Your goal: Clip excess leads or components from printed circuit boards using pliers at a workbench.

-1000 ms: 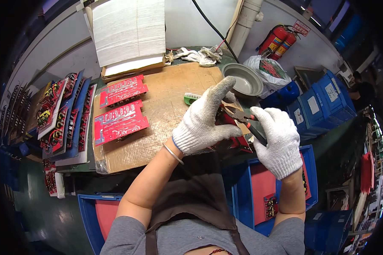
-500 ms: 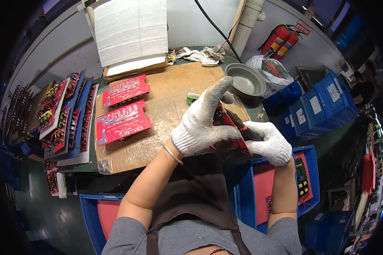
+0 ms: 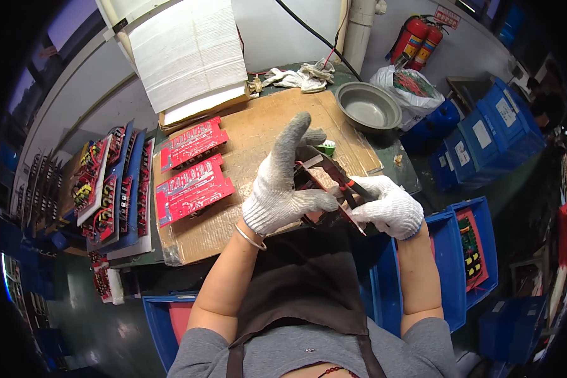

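Worn cardboard (image 3: 264, 113) covers most of the bench, with a grey bowl (image 3: 368, 106) at its far right corner and a stack of white sheets (image 3: 186, 53) behind it. Two red boards (image 3: 195, 190) lie one beyond the other on its left part, printed sides up. From where I stand, both gloved hands are working over the cardboard's near right part. Left hand (image 3: 283, 179) has a tilted circuit board (image 3: 315, 181) gripped, thumb along the near side and index finger raised clear; its other fingers are mostly hidden. Right hand (image 3: 387, 208) is closed around the handles of some pliers (image 3: 358, 189), their head pointing up and left, right at the board. Whether the jaws are together or biting something, I can't tell. Blue bins (image 3: 485, 135) stand to the right.
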Tool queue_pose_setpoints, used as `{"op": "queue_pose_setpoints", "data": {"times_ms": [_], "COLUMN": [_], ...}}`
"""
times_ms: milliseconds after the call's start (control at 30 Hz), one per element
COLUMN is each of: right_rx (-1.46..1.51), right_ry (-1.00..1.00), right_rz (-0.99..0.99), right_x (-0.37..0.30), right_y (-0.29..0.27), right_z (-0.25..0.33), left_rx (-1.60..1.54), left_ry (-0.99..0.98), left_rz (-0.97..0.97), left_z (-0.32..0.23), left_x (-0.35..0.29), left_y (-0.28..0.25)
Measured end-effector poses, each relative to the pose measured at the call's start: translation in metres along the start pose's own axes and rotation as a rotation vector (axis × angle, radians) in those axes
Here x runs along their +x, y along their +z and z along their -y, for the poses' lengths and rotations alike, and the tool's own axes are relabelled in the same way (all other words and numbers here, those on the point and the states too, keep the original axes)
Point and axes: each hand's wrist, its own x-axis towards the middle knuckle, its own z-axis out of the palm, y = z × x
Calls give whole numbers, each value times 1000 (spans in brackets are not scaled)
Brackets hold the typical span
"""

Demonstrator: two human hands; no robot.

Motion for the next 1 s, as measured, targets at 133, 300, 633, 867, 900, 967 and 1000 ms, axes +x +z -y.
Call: {"op": "queue_pose_setpoints", "data": {"times_ms": [133,300,633,867,900,967,1000], "right_rx": [99,136,385,474,414,213,186], "right_ry": [9,32,42,1,-49,-79,-77], "right_rz": [63,86,194,60,-13,-228,-354], "right_x": [4,8,20,6,-3,-25,-36], "right_y": [2,6,0,-13,-16,-26,-33], "right_z": [-9,-16,-42,-66,-68,-77,-88], "left_rx": [-27,-137,-198,-190,-198,-211,-177], "left_ry": [26,-32,-21,-64,-80,-118,-139], "left_rz": [-15,-45,-48,-67,-85,-157,-164], "left_z": [10,13,17,12,12,8,6], "left_x": [-11,-21,-31,-33,-33,-34,-35], "left_y": [-5,-8,-11,-10,-9,-9,-10]}}
